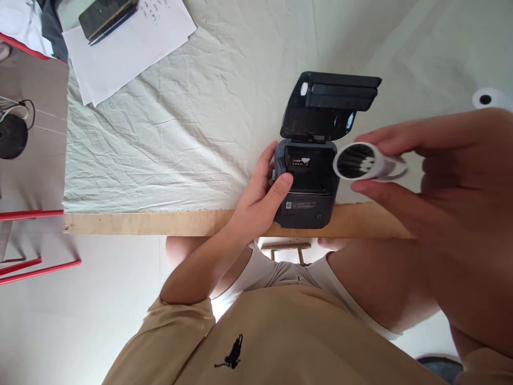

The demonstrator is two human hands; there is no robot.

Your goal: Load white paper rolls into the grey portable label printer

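Observation:
A small black portable printer [308,214] rests at the table's front edge with its lid [328,107] swung up and its paper bay bare. My left hand [264,198] grips the printer's left side, thumb over the top and fingers along the side. Between the thumb and fingers of my right hand [417,160] is a small white paper roll [380,167], just right of the bay. Its hollow, dark end faces left, and a loose strip curls at its far end.
A pale cloth [192,133] covers the table up to a bare wooden edge [160,223]. Another white roll [499,99] lies at the far right. Paper sheets [132,69], a phone [106,18] and a pen [114,27] are at the upper left.

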